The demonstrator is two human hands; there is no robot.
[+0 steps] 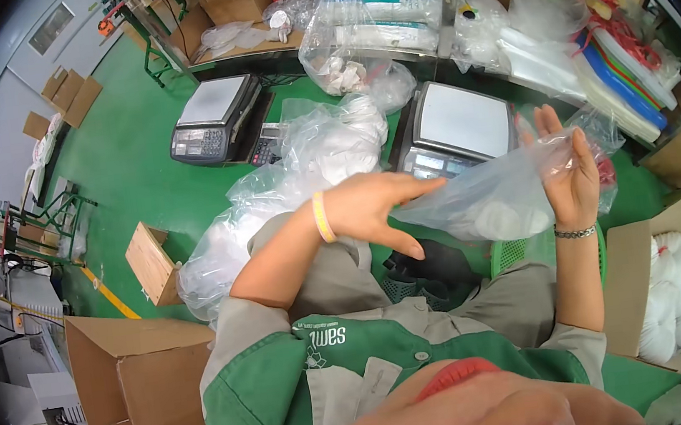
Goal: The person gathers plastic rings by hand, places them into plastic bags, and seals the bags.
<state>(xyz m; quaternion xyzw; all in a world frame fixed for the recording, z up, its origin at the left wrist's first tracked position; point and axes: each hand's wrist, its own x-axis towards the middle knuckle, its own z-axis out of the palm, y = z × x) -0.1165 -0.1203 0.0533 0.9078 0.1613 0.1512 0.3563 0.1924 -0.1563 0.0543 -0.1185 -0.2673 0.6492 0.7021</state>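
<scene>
A clear plastic bag with white contents in its lower part is stretched in front of me, over the green basket. My right hand supports the bag at its right end, palm toward me, with film lying across the raised fingers; the exact grip is hard to see through it. My left hand is open at the other side, thumb and fingers wide apart. Its outstretched fingertips reach the bag's upper edge. Beyond the bag stands a scale with a pale square platform.
Another scale stands left, beside a calculator. A large bag of white items runs toward my lap. Cardboard boxes stand left and right, the latter holding white bundles. A green basket sits between my knees.
</scene>
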